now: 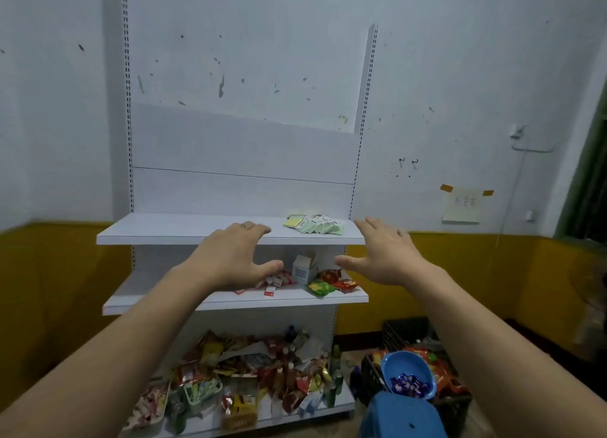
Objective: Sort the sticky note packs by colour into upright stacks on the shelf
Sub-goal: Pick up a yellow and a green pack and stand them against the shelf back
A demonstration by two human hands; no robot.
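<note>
Several sticky note packs point(315, 224), pale green with a yellow one at the left end, lie flat and overlapping on the right part of the white top shelf point(184, 232). My left hand point(235, 257) is stretched out in front of the shelf's front edge, fingers spread, holding nothing, left of the packs. My right hand point(386, 253) hovers open just past the shelf's right end, a little below and right of the packs. Neither hand touches the packs.
The middle shelf point(230, 301) holds a small white box point(303, 268), red sachets and snack packets. The bottom shelf is piled with packets and bottles. A dark crate point(410, 332), a blue bowl point(407, 372) of sweets and a blue stool point(402, 414) stand at the lower right.
</note>
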